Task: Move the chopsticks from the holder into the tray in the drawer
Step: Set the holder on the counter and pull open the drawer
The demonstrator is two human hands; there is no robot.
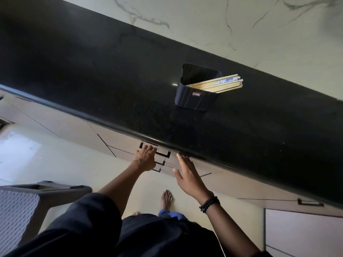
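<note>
A black square holder (196, 98) stands on the black counter (92, 71). Several pale wooden chopsticks (220, 84) lean out of it to the right. Under the counter edge lies a stack of closed beige drawers with dark handles (164, 154). My left hand (146, 158) curls its fingers on the top drawer's handle. My right hand (189, 177) hovers with straight fingers beside the drawer front, just under the counter edge, holding nothing. The tray is hidden inside the closed drawer.
A grey patterned plastic chair (22, 206) stands at the lower left. Another drawer handle (310, 202) and white cabinet fronts are at the lower right. A marble wall (222, 25) backs the counter. My bare foot (166, 198) is on the pale floor.
</note>
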